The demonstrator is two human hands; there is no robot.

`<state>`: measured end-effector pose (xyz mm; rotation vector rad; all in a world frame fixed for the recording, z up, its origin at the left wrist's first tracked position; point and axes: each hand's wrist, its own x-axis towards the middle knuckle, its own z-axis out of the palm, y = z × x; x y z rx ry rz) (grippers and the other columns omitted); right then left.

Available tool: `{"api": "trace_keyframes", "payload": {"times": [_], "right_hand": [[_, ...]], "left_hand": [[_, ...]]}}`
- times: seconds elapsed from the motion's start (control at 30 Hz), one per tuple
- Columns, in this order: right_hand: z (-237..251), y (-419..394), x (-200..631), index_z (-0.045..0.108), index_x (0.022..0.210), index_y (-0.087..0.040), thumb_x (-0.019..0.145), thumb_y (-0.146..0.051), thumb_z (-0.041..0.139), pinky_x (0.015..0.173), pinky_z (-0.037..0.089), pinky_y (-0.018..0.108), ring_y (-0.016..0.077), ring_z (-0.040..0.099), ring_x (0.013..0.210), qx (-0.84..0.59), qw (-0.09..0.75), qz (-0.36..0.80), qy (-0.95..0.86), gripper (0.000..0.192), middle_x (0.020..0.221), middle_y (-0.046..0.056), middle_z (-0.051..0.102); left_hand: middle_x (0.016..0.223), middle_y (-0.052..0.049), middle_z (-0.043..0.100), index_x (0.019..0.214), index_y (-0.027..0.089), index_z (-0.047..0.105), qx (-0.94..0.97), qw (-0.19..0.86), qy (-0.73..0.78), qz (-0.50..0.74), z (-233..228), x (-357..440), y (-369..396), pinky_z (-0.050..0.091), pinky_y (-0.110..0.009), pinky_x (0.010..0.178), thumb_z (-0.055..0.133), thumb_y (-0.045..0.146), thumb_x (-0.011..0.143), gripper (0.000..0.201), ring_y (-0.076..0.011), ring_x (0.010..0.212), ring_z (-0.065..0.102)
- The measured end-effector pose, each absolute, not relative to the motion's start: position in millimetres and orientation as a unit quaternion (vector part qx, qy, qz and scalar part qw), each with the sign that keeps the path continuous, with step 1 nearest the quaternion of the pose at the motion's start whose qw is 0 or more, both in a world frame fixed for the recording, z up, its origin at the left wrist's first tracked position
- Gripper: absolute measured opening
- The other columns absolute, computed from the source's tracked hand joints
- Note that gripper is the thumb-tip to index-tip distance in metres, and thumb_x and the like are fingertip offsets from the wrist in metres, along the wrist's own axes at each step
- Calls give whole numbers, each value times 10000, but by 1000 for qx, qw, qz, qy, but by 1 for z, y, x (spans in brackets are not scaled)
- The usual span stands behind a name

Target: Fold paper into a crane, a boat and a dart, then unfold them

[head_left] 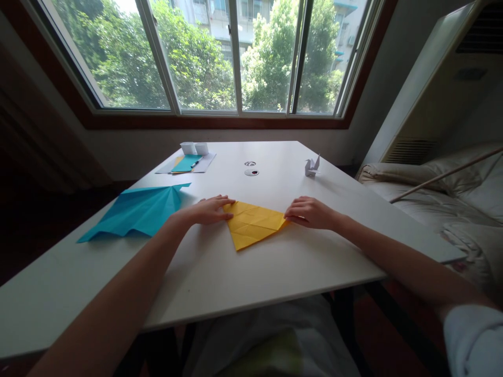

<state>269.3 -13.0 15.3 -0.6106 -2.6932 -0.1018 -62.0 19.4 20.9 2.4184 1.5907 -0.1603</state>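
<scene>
You sit at a white worktop under a wide window, with a bed just beside its right edge. On the left half of the worktop lies a large folded blue paper, creased into a winged shape. In front of you, near the middle, the yellow paper lies flat, folded to a triangle pointing toward you and marked with a grid of creases. Your left hand rests palm down, its fingers laid flat and close together on the paper's left corner. Your right hand presses the right corner, fingers curled narrow against the sheet. Farther back sit a stack of sheets with two small white cups, and a small white paper crane to the right.
</scene>
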Motion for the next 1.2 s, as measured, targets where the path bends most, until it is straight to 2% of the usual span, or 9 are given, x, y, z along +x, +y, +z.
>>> {"api": "trace_keyframes", "payload": {"times": [0.23, 0.4, 0.67, 0.83, 1.0, 1.2], "right_hand": [[13, -15, 268, 613, 873, -184, 907, -329, 383, 675, 454, 264, 148, 589, 726, -271, 273, 26, -923, 274, 827, 70, 660], [8, -11, 267, 613, 851, -181, 882, -368, 408, 631, 461, 254, 133, 570, 656, -364, 333, 84, -866, 279, 795, 49, 654], [2, -4, 267, 632, 828, -173, 824, -418, 463, 606, 472, 263, 155, 588, 659, -459, 390, 155, -783, 298, 756, 35, 666], [2, -1, 269, 639, 816, -164, 818, -406, 467, 583, 461, 257, 160, 586, 663, -476, 396, 166, -768, 297, 741, 44, 664], [5, -1, 268, 633, 892, -164, 799, -378, 502, 577, 467, 261, 158, 596, 644, -502, 391, 162, -755, 267, 762, 54, 673], [8, -2, 269, 619, 937, -170, 800, -345, 502, 563, 466, 260, 154, 603, 617, -528, 373, 124, -752, 251, 738, 51, 670]], "left_hand": [[1414, -34, 367, 1314, 273, 401, 834, 105, 541, -37, 18, -67, 25, 249, -364, 1045, 194, 492, 872, 535, -218, 1326, 254], [1326, -67, 471, 1296, 225, 425, 825, 47, 563, -29, 18, -75, 29, 322, -352, 989, 220, 420, 875, 507, -227, 1219, 412], [1191, -76, 576, 1191, 227, 514, 824, 1, 565, -28, 27, -70, 22, 391, -345, 898, 247, 450, 864, 478, -230, 1081, 520], [1087, -72, 616, 1065, 243, 584, 836, 24, 547, -30, 32, -59, 15, 412, -349, 853, 285, 531, 826, 479, -243, 1011, 547], [1139, -82, 579, 1116, 246, 553, 849, 67, 523, -18, 33, -52, 9, 419, -349, 841, 342, 676, 744, 607, -260, 1008, 539], [1179, -90, 546, 1154, 244, 529, 852, 70, 519, -19, 30, -53, 11, 411, -346, 859, 384, 711, 704, 665, -263, 1025, 525]]}}
